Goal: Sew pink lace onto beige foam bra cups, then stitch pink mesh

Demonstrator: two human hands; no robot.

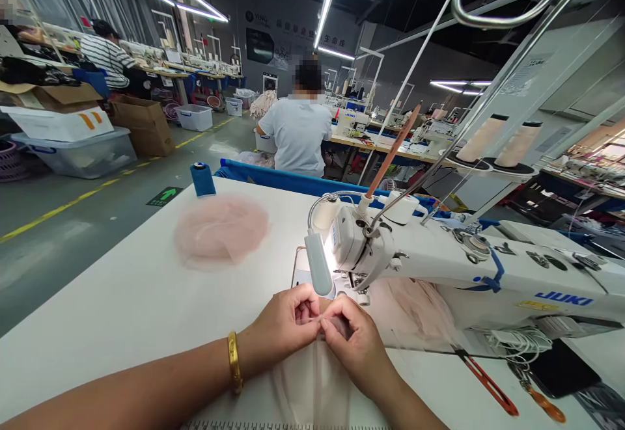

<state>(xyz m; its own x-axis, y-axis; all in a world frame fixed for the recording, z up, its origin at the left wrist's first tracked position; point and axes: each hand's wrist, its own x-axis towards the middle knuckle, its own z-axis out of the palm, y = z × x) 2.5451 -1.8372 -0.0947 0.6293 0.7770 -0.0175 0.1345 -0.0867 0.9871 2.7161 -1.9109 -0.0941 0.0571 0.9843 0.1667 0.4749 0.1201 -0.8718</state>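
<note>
- Together, nearly touching, the left hand (pixel 286 321) and right hand (pixel 360 345) pinch sheer, pale-pink fabric (pixel 315 384) near the glossy white sewing machine (pixel 424 248).
- The fabric's gripped edge, partly hidden, seems folded.
- A rounded, gauzy pink heap (pixel 222 228) lies on the smooth white bench (pixel 122 326).

The one view looks forward and slightly down from the person's head, with left hand (pixel 286 326) and right hand (pixel 359 345) close below, the sewing machine (pixel 424 248) near at right, the back wall (pixel 234 7) far ahead.
</note>
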